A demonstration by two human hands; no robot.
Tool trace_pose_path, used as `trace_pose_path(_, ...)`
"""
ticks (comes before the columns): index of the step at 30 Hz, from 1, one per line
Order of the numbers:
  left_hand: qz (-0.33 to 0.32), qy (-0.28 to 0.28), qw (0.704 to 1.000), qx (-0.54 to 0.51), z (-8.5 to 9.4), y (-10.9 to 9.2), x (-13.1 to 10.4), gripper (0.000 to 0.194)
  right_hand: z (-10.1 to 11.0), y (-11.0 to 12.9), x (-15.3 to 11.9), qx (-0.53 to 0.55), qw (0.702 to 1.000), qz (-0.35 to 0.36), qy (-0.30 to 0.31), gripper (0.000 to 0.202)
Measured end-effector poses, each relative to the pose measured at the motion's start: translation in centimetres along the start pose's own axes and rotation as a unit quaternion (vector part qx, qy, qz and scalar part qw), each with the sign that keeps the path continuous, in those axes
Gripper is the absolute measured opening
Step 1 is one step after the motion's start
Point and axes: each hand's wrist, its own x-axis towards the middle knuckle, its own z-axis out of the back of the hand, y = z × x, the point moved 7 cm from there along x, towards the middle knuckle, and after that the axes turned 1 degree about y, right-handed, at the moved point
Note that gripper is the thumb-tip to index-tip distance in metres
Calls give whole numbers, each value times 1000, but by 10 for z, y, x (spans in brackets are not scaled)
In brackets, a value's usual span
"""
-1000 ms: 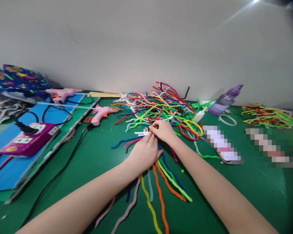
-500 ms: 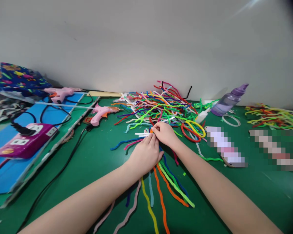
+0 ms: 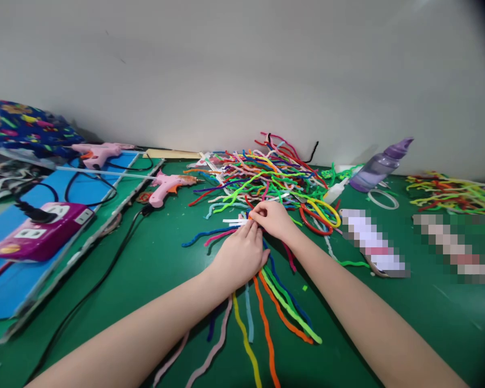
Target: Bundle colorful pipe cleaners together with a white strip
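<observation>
My left hand (image 3: 242, 250) lies flat, palm down, over the crossing point of several coloured pipe cleaners, its fingers stretched out and its thumb apart. My right hand (image 3: 272, 218) meets its fingertips, thumb and forefinger pinching a bit of an orange pipe cleaner (image 3: 250, 216). The fingers hide most of that piece. From under my hands an orange strand (image 3: 265, 328), a yellow one (image 3: 244, 339) and a light green one (image 3: 293, 311) fan toward me. A blue end (image 3: 204, 235) and white strips (image 3: 235, 221) stick out to the left.
Behind my hands lies a tangled pipe cleaner pile (image 3: 262, 175). Pink glue guns (image 3: 165, 187) and a purple power strip (image 3: 44, 231), with black cords, are at left. A purple water bottle (image 3: 378, 170), a white glue bottle (image 3: 335, 190) and a phone (image 3: 374, 242) stand or lie at right.
Both hands stay nearly in place, with the right fingers shifting very slightly at the orange piece. The view has moved a little.
</observation>
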Motion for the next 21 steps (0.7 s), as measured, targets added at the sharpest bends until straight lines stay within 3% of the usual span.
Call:
trace_pose_path(6, -8, 1, 1000, 18, 0, -1, 0, 52, 2, -6, 1, 7, 998, -53, -20, 17)
trace_pose_path(18, -10, -9, 1000, 11, 0, 1, 0, 49, 0, -1, -2, 7, 1000, -20, -15, 17)
trace_pose_path(21, -16, -15, 1000, 16, 0, 0, 0, 47, 4, -5, -1, 27, 998, -32, -43, 20)
